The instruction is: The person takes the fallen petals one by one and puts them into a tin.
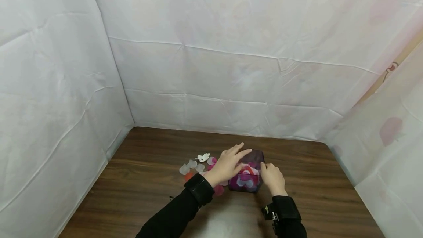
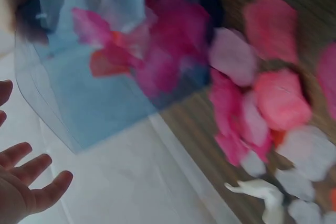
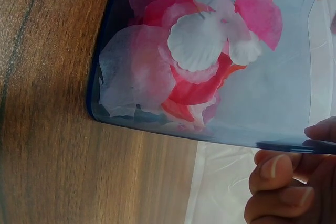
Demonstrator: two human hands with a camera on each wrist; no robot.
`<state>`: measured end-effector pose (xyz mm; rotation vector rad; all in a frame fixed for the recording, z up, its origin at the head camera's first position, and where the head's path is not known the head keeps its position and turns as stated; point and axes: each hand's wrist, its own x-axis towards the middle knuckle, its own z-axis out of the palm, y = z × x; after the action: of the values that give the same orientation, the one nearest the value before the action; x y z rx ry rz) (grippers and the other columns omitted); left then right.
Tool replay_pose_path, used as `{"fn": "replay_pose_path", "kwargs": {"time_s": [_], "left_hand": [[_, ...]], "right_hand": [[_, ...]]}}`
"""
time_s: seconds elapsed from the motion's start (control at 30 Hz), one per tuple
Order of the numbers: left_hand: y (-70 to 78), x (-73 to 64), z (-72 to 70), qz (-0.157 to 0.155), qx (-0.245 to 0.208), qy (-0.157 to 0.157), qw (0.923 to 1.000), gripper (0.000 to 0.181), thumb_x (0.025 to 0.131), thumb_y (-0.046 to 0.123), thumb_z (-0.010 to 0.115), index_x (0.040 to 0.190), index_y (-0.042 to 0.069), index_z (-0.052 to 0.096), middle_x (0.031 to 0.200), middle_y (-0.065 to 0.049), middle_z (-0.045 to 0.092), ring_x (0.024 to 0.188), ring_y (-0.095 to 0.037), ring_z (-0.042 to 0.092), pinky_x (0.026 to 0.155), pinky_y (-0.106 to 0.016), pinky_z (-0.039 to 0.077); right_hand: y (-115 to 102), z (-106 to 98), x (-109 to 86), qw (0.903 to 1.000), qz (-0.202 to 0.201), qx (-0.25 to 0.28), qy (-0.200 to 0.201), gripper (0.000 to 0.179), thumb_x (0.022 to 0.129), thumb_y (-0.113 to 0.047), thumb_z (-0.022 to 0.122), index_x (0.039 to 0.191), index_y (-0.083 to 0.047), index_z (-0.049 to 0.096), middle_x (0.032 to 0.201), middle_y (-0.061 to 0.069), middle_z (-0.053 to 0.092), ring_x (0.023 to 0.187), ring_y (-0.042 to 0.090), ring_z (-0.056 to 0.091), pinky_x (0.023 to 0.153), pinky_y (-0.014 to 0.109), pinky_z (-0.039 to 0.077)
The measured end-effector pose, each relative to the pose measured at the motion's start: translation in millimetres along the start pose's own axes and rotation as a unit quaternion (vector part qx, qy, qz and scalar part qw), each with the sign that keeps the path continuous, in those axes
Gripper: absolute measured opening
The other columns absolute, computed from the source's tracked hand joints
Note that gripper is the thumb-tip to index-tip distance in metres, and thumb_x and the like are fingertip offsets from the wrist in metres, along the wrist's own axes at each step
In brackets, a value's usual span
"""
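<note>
A see-through bluish-purple box [image 1: 257,155] stands on the table with its mouth up. Pink, red and white fabric petals [image 3: 197,40] lie heaped in its lower part. My right hand [image 1: 273,177] pinches the right-hand rim, thumb inside the wall and fingertips outside, as the right wrist view shows [image 3: 283,184]. Over the left side of the box my left hand [image 1: 228,162] is spread, fingers apart and holding nothing. Loose petals [image 2: 283,98] in pink, coral and white lie on the table left of the box, partly hidden under the left forearm.
A small white bird-shaped piece [image 1: 203,157] lies behind the loose petals. The brown wood-grain table [image 1: 132,179] is enclosed by white cloth [image 1: 214,72] at the back and both sides.
</note>
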<state>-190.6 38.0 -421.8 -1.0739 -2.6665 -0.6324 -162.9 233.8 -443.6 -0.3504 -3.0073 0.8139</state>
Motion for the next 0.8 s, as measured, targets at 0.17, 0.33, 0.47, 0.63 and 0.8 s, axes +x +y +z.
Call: {"fn": "replay_pose_path", "kwargs": {"time_s": [0.17,0.33,0.47,0.63,0.8], "left_hand": [[-27.8,-23.1,-2.1,-0.054,-0.041,0.006,0.9977,0.049,0.095,0.028,0.056,0.141,0.020,0.043,0.150,-0.015,0.035,0.136,-0.036,0.036,0.102,-0.059,0.035],[-59.9,-56.0,9.5,-0.137,-0.046,-0.064,0.9874,0.041,0.095,0.023,0.054,0.135,0.015,0.051,0.145,-0.024,0.037,0.131,-0.050,0.035,0.097,-0.068,0.034],[-74.9,-79.8,20.9,-0.215,-0.022,-0.140,0.9663,0.040,0.094,0.020,0.053,0.134,0.017,0.053,0.148,-0.026,0.032,0.131,-0.058,0.026,0.091,-0.075,0.030],[-78.6,-96.2,29.4,-0.238,0.001,-0.151,0.9595,0.038,0.093,0.013,0.054,0.131,0.015,0.055,0.141,-0.024,0.043,0.130,-0.052,0.033,0.088,-0.072,0.035],[-78.7,-101.3,37.2,-0.185,0.052,-0.080,0.9780,0.029,0.089,0.009,0.057,0.116,0.010,0.063,0.122,-0.020,0.059,0.109,-0.042,0.056,0.077,-0.061,0.047]], "right_hand": [[0,1,-0.1,1.0000,-0.006,0.000,0.003,0.050,0.099,-0.030,0.031,0.118,0.007,0.060,0.120,0.030,0.058,0.107,0.050,0.055,0.084,0.058,0.045],[1,-1,-0.5,1.0000,-0.007,-0.003,0.002,0.049,0.099,-0.030,0.031,0.117,0.006,0.061,0.119,0.030,0.058,0.106,0.050,0.055,0.083,0.059,0.045],[1,-3,-1.1,0.9999,-0.011,-0.001,-0.002,0.049,0.099,-0.029,0.031,0.117,0.007,0.061,0.119,0.031,0.058,0.106,0.050,0.055,0.083,0.059,0.045],[0,-3,-2.2,0.9999,-0.011,-0.001,0.001,0.050,0.099,-0.029,0.031,0.116,0.007,0.060,0.118,0.031,0.059,0.106,0.050,0.055,0.083,0.059,0.045],[0,-2,-1.7,1.0000,-0.006,0.002,0.004,0.051,0.099,-0.030,0.031,0.117,0.008,0.059,0.119,0.031,0.058,0.107,0.050,0.055,0.085,0.059,0.045]]}}
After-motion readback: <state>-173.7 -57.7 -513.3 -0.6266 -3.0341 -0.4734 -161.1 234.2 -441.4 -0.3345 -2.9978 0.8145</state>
